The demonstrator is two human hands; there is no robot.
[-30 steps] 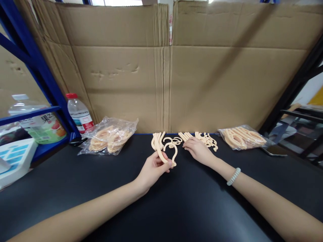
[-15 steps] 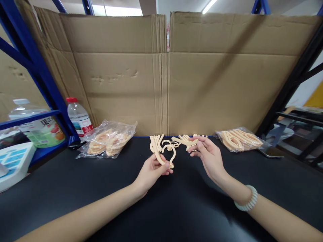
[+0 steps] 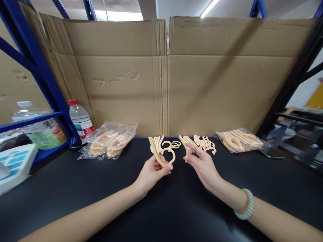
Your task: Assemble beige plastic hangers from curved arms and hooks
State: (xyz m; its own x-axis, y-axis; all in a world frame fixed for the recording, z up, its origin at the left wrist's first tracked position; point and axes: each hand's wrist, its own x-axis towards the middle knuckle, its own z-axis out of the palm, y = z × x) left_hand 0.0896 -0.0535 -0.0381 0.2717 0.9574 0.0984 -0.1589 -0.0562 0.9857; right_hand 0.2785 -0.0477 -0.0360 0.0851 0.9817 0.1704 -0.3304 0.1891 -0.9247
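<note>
1. Head view: one pale hook (image 3: 174,157) and one curved strip (image 3: 155,153) meet at their lower ends, above the middle of the black table (image 3: 166,208); the left hand (image 3: 150,170) pinches them near that meeting point, between thumb and fingers.
2. Right hand (image 3: 204,164) grasps one second strip (image 3: 186,150) near its lower end; it is near the left hand's pieces, but apart.
3. Handling well, I judge, means a firm left pinch close to the meeting ends; a square, unhurried approach with the second strip; light pressure, since slim pieces could flex or twist.
4. Beyond: loose strips (image 3: 157,143) in two groups, some loose hooks, one heap of small curved pieces (image 3: 205,144); all overlap too much to count.
5. Outermost: two clear bags (image 3: 108,139) of pale pieces; two bottles (image 3: 81,120); one bracelet (image 3: 246,205).
</note>
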